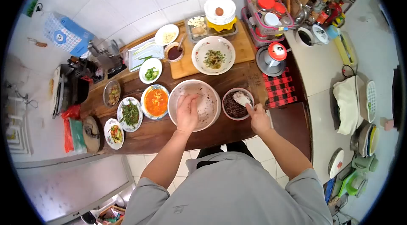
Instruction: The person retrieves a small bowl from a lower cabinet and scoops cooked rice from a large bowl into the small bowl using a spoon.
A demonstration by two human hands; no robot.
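Observation:
My right hand grips the handle of a rice paddle. Its pale blade, speckled with dark grains, rests on the dark rice in a small pink-rimmed bowl. To the left stands a large pale pot with dark grains stuck to its inner wall and bottom. My left hand is over the inside of this pot, fingers stretched out and slightly bent, holding nothing that I can see. Whether its fingertips touch the pot wall I cannot tell.
Left of the pot are a bowl of orange-red soup, a plate of cooked greens and a small mixed dish. Behind, a patterned bowl stands on a cutting board. A red-lidded jar is back right.

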